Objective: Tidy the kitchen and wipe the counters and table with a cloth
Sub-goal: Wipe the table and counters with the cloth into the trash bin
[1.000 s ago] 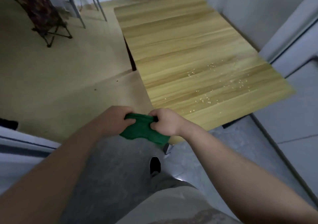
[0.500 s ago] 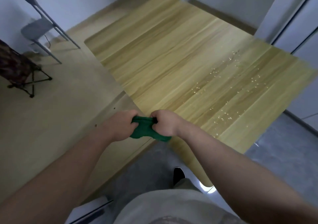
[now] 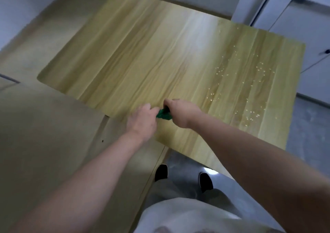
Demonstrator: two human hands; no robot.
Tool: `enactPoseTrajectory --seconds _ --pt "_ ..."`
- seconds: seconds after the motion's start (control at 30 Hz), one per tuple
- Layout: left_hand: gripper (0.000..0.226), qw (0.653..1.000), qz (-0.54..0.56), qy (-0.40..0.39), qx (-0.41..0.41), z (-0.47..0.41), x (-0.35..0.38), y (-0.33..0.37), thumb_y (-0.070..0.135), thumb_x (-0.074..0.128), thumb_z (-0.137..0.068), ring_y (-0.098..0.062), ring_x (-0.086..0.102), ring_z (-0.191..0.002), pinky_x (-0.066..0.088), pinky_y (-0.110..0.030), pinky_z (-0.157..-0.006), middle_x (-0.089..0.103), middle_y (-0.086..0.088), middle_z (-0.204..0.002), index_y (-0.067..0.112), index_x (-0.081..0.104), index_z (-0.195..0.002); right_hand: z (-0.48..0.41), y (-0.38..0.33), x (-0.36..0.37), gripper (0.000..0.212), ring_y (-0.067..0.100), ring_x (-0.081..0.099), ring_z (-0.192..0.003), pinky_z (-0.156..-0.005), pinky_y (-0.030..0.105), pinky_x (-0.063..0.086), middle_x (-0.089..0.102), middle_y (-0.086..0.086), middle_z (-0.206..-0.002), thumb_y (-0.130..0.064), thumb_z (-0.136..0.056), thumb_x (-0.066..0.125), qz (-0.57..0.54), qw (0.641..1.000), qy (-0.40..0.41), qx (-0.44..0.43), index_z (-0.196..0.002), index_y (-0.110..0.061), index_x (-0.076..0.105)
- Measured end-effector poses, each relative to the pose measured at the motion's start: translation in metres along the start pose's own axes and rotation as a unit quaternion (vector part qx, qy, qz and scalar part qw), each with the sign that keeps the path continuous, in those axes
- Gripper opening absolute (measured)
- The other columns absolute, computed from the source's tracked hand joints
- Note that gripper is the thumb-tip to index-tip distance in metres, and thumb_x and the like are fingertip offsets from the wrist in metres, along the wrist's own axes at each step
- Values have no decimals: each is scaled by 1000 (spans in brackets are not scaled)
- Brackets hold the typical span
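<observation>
The left hand (image 3: 142, 121) curled its fingers onto one end of the green cloth (image 3: 163, 116), bunched between both sets of fingers over the wooden table (image 3: 135, 57). The right hand (image 3: 180, 113) gripped its other end. Pale crumbs (image 3: 250, 93) lay scattered well right of the right fingers.

We note a green cloth (image 3: 163, 115) bunched into a small wad, gripped between our left hand (image 3: 142, 121) and right hand (image 3: 180, 113) above the table (image 3: 139, 54) near its front edge. Table is pale streaked wood. Light crumbs (image 3: 250, 89) lie scattered over its right part.
</observation>
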State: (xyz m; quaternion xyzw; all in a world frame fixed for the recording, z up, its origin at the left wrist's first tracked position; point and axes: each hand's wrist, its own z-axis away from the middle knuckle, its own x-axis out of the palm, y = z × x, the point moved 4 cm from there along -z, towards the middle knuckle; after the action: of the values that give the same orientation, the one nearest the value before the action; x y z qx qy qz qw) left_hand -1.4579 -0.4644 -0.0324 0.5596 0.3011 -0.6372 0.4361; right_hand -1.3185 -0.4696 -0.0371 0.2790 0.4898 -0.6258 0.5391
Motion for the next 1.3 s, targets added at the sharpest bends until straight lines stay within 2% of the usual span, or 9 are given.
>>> enactPoseTrajectory --seconds 0.1,0.17,0.27,0.33,0.4,0.47,0.7,1.0,1.3 --pt "21 997 -44 63 7 -25 -2 -36 8 56 -89 -24 52 -86 41 -34 -64 43 -2 -92 17 60 -107 -45 -30 -8 20 28 59 -77 -60 42 52 61 8 -93 -6 -92 49 20 1000 23 -3 -111 -13 44" --pt "27 997 -22 65 -31 -40 5 -57 1 57 -86 -27 53 -93 42 -37 -70 47 -7 -103 14 56 -109 -75 -43 -8 21 30 61 -84 -66 42 52 63 9 -96 -5 -92 48 35 997 60 -31 -111 -13 44" --pt "34 998 26 14 -59 -60 40 -81 -2 51 -88 -31 53 -107 47 -41 -82 48 -11 -120 11 50 -119 -114 -42 14 32 29 56 -118 -96 41 48 64 6 -122 -9 -96 46 74 992 79 -70 -128 -15 50" --pt "39 996 54 -51 -45 -67 69 -84 -1 48 -89 -32 54 -116 49 -43 -89 50 -11 -128 11 48 -126 -136 -27 45 45 24 47 -134 -109 40 41 56 2 -141 -10 -99 41 130 989 2 -75 -143 -20 48" --pt "45 993 24 -116 -22 -64 89 -75 3 45 -92 -33 53 -123 48 -42 -91 48 -12 -142 10 43 -137 -142 -12 73 50 24 50 -132 -106 42 45 55 0 -143 -8 -98 38 170 978 -84 -85 -143 -26 50" --pt "47 991 -24 -135 12 -60 104 -60 11 44 -96 -33 54 -122 48 -40 -89 44 -15 -148 6 38 -142 -143 3 85 50 24 52 -131 -104 42 47 55 0 -142 -7 -97 38 183 971 -117 -101 -141 -25 53" --pt "37 987 -60 -145 45 -26 128 4 16 43 -97 -27 58 -106 38 -32 -70 55 -15 -130 4 42 -132 -102 34 98 51 22 49 -134 -100 39 50 50 -3 -146 -9 -94 54 254 938 -173 -163 -142 -28 52" --pt "59 986 -8 -166 -9 25 157 114 17 41 -99 -31 39 -140 50 -34 -91 35 -19 -155 -2 19 -151 -15 91 109 55 22 52 -131 -95 39 52 52 -4 -144 -4 -92 53 298 911 -205 -199 -141 -28 53" --pt "63 985 15 -174 8 58 171 227 14 43 -96 -33 38 -140 47 -32 -94 35 -19 -155 -3 18 -151 80 166 108 54 24 52 -130 -96 41 52 54 -5 -142 -3 -92 49 271 922 -231 -153 -138 -30 56"
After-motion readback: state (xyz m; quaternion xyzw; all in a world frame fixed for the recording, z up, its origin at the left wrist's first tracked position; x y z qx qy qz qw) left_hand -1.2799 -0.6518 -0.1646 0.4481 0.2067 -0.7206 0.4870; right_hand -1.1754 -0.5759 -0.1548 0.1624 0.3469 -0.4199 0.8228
